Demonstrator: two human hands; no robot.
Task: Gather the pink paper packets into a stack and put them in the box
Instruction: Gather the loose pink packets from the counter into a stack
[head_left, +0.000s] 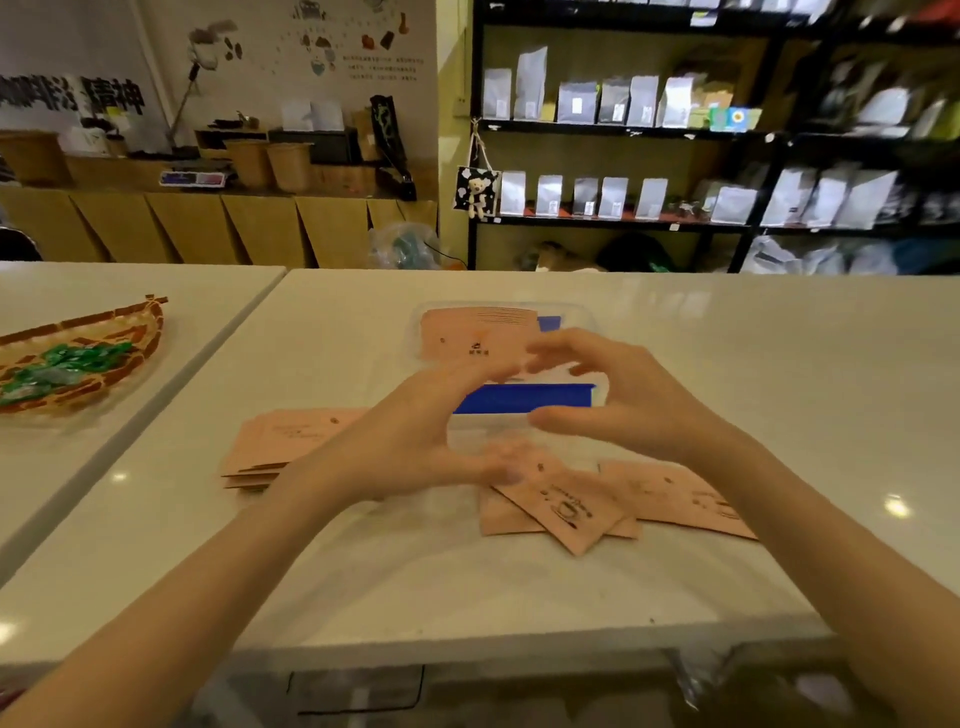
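Note:
A clear plastic box (415, 332) with a blue base sits mid-table and holds pink paper packets (475, 332). My left hand (415, 441) and my right hand (618, 400) hover just in front of the box, fingers spread and curved toward each other, holding nothing. A neat stack of pink packets (280, 441) lies left of my left hand. Several loose pink packets (571, 506) lie scattered below my right hand, some overlapping.
A woven tray (140, 338) with green wrapped items stands on the adjoining table at left. The white table's front edge (467, 644) runs near my forearms. Black shelves (675, 130) with bags stand behind the table.

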